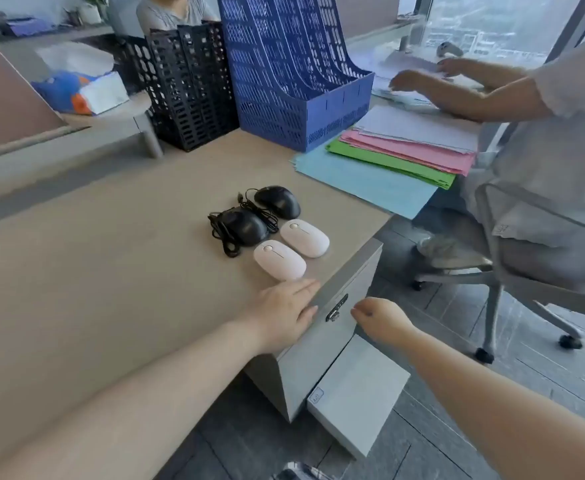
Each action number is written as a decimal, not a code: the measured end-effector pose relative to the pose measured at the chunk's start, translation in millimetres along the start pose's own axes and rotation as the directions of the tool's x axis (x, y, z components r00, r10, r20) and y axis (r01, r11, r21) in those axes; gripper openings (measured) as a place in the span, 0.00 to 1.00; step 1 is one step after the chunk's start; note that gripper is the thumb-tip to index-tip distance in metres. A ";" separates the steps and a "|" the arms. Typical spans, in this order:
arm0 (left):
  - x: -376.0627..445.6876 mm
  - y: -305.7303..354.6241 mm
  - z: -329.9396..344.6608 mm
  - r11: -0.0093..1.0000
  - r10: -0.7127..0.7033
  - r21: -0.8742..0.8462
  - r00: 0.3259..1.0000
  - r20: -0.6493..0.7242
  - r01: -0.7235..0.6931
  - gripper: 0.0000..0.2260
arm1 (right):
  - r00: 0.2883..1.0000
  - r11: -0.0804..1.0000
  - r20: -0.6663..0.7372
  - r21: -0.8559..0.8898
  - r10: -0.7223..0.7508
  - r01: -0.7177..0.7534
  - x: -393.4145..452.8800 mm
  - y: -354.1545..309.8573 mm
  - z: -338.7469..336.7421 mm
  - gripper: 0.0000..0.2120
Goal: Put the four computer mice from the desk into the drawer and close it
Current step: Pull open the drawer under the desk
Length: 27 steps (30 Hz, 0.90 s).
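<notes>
Four mice lie together on the beige desk [93,271] near its right edge. Two are black and wired [279,201] [246,226], their cables bunched beside them. Two are pale pink and wireless [305,238] [279,260]. My left hand [284,313] lies flat on the desk edge just in front of the nearer pink mouse, holding nothing. The grey drawer front [350,278] with a small lock [336,308] hangs under that edge. My right hand [379,318] has its fingers curled against the drawer front beside the lock; whether it grips is unclear.
A pale box-like unit [357,393] juts out below the drawer. Blue [294,71] and black [187,84] file racks stand at the back, with coloured paper stacks [398,157] at the right. Another person on a wheeled chair [526,271] sits close on the right.
</notes>
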<state>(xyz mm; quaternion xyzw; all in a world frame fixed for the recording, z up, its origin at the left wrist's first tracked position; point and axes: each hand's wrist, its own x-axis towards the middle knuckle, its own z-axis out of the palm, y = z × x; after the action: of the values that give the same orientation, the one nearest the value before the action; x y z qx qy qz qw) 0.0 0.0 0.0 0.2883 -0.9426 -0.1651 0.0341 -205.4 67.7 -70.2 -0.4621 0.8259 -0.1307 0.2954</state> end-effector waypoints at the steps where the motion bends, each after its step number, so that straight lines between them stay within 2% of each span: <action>1: -1.8 -1.5 6.8 1.000 0.014 0.023 1.000 -0.020 -0.014 0.25 | 1.000 1.000 0.005 0.010 -0.009 0.009 3.6 5.5 11.5 0.17; 4: -2.2 -8.2 23.5 0.996 0.036 0.080 0.991 -0.126 -0.026 0.27 | 1.000 0.996 0.018 0.085 -0.008 0.007 16.0 13.6 36.8 0.17; 7: -3.5 -6.3 30.0 0.994 0.032 0.106 0.986 -0.165 -0.014 0.27 | 0.999 0.953 0.012 0.300 0.034 -0.036 29.3 18.5 61.0 0.18; 10: -5.2 -3.8 28.2 0.988 0.026 0.154 0.983 -0.183 0.002 0.25 | 0.992 0.833 0.075 0.540 0.097 -0.122 30.8 15.1 77.1 0.18; 15: -4.1 -3.0 26.8 0.988 0.025 0.155 0.983 -0.180 0.003 0.26 | 0.981 0.659 0.107 0.729 0.161 -0.187 34.6 3.5 82.2 0.09; 17: -3.4 -4.0 27.3 0.987 0.023 0.159 0.984 -0.179 0.006 0.26 | 0.976 0.613 0.125 0.762 0.176 -0.208 35.7 2.2 80.0 0.06; 25: -2.8 -5.3 30.3 0.982 0.042 0.191 0.982 -0.182 -0.007 0.26 | 0.976 0.625 0.136 0.750 0.170 -0.214 21.1 16.6 79.0 0.06; 26: -2.9 -5.3 30.6 0.980 0.043 0.199 0.983 -0.177 -0.007 0.26 | 0.979 0.657 0.116 0.727 0.170 -0.200 16.4 22.5 78.4 0.06; 27: -3.5 -4.0 30.1 0.978 0.042 0.207 0.984 -0.173 -0.006 0.26 | 0.984 0.737 0.050 0.656 0.170 -0.161 11.3 29.2 78.0 0.07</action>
<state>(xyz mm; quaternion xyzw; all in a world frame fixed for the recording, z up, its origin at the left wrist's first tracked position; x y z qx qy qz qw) 0.3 7.7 -29.6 0.2923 -0.9513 -0.0400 0.0893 -182.4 78.4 -150.4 -0.2526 0.7669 -0.3888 0.4438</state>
